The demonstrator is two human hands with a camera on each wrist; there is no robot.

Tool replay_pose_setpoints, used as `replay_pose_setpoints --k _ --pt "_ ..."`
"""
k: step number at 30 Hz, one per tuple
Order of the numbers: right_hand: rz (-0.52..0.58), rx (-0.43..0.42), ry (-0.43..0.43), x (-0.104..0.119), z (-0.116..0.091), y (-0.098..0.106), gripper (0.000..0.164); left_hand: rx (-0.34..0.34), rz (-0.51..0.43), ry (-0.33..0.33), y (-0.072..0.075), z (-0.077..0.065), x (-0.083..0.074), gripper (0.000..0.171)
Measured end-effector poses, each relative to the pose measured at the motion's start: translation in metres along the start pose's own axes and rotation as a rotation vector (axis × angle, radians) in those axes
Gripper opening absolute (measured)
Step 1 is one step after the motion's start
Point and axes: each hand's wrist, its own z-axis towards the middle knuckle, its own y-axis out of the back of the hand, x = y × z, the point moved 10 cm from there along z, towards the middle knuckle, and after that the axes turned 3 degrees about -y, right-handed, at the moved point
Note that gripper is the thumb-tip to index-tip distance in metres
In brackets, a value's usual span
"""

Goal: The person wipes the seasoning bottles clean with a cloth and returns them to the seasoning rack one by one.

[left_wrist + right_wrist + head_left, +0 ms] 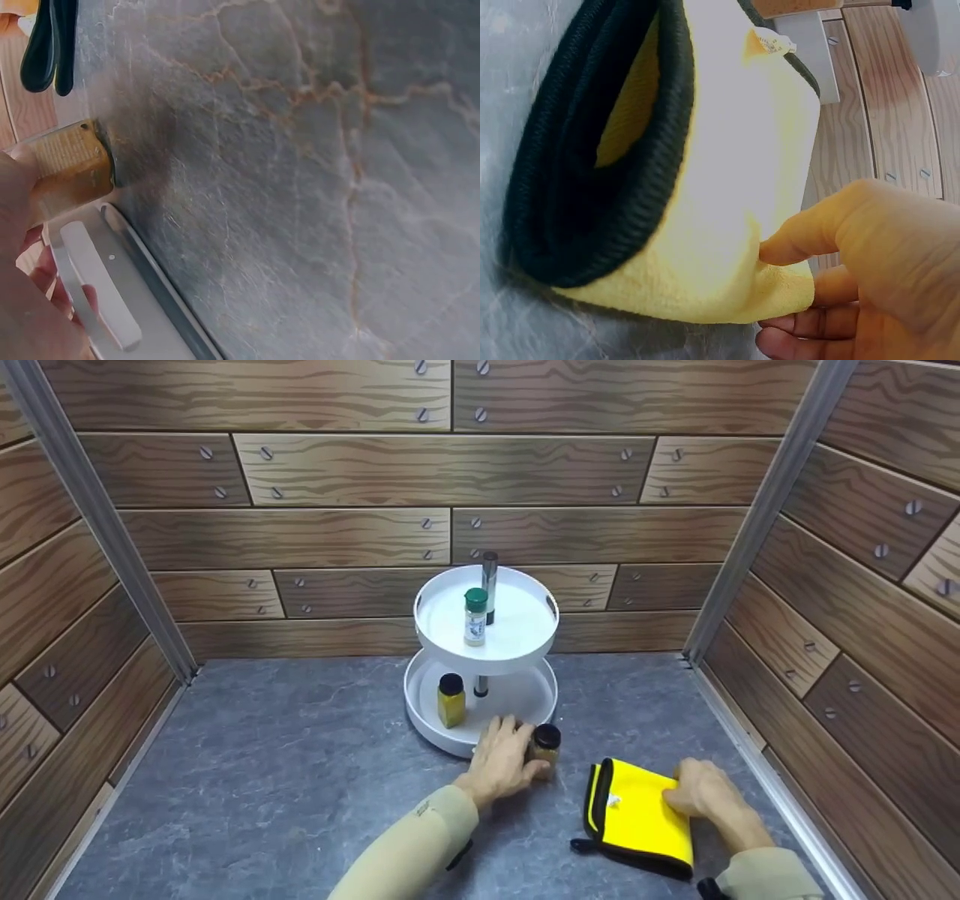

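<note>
Your left hand (501,761) had its fingers over the lower rim of the white, round, two-tier stand (529,697) and its thumb against a see-through, black-lidded jar of brown contents (547,745) beside it; I couldn't tell whether it gripped either. Your right hand (709,791) pinched the folded yellow, black-edged cloth (641,814) on the grey marbled table (300,765). A stray thumb push could have tipped the jar; a tug on the rim could have toppled the square, black-capped yellow bottle (451,709).
</note>
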Motion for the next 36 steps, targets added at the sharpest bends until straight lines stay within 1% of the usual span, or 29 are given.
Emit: replay_pose_setpoints --k 4,9,13,16,17,18,21,24,26,31,36 --pt "0.001 -0.008 0.001 0.001 -0.001 0.001 0.042 -0.009 -0.01 -0.008 0.004 -0.001 -0.001 0.051" --pt "-0.003 -0.013 0.003 0.0 -0.004 0.004 0.047 -0.011 -0.029 -0.042 0.008 -0.003 -0.006 0.049" --pt "0.017 -0.028 0.012 0.003 -0.006 0.008 0.05 -0.033 -0.049 -0.06 0.014 -0.006 -0.007 0.047" --pt "0.064 -0.083 0.048 0.008 -0.009 0.016 0.029 -0.041 -0.121 -0.067 0.021 -0.008 -0.008 0.044" --pt "0.084 -0.106 0.068 0.01 -0.011 0.02 0.024 -0.041 -0.157 -0.068 0.023 -0.009 -0.008 0.043" --pt "0.103 -0.132 0.091 0.012 -0.013 0.025 0.022 -0.04 -0.193 -0.071 0.025 -0.01 -0.009 0.042" --pt "0.156 -0.194 0.155 0.018 -0.021 0.038 0.026 -0.042 -0.296 -0.076 0.03 -0.013 -0.011 0.04" --pt "0.19 -0.22 0.197 0.027 -0.03 0.05 0.016 -0.055 -0.379 -0.083 0.033 -0.017 -0.013 0.039" --pt "0.206 -0.231 0.219 0.035 -0.036 0.058 0.014 -0.058 -0.429 -0.08 0.033 -0.02 -0.012 0.038" --pt "0.236 -0.26 0.278 0.06 -0.051 0.073 0.015 -0.058 -0.507 -0.06 0.029 -0.03 -0.008 0.04" --pt "0.273 -0.337 0.333 0.084 -0.068 0.087 0.011 -0.072 -0.561 -0.036 0.026 -0.041 -0.005 0.042"
